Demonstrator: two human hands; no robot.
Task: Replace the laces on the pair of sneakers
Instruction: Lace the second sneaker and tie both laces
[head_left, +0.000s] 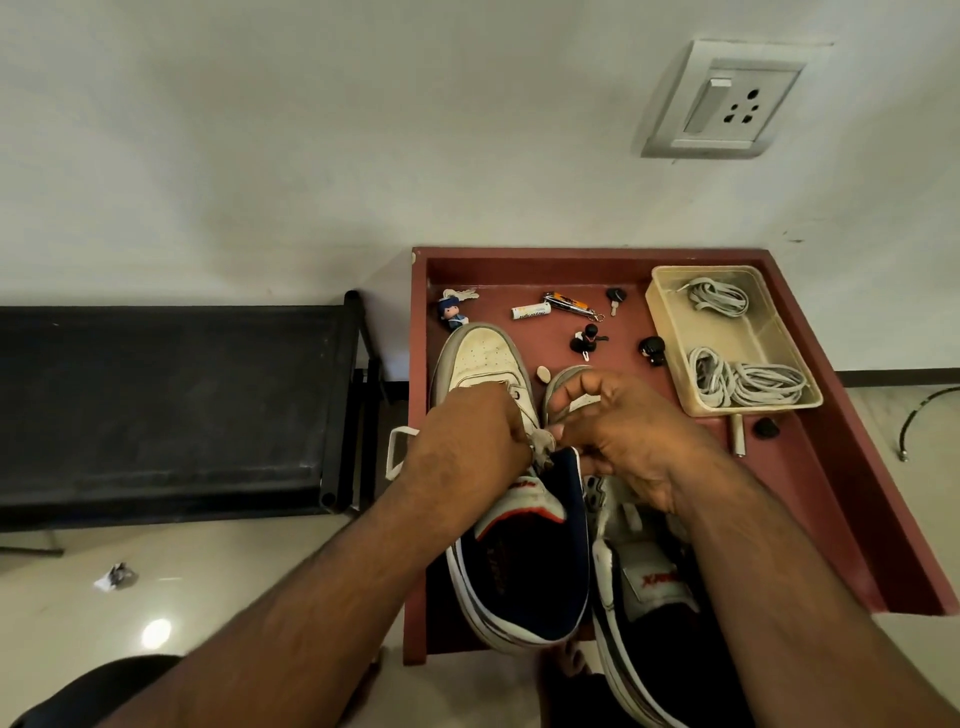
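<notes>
Red tray rim (847, 431) beside right hand (628, 441)

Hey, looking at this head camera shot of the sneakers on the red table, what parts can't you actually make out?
- Head view: the left sneaker eyelets and lace near the tongue are covered by the left hand and right hand.
- The right sneaker toe is mostly behind the right hand; its heel is cut off by the bottom edge.
- The battery label is too small to read.
- Laces in the plastic tray are tangled, so no count.

Left hand (467, 441) and right hand (631, 436) close together, fingertips seemingly pinched
</notes>
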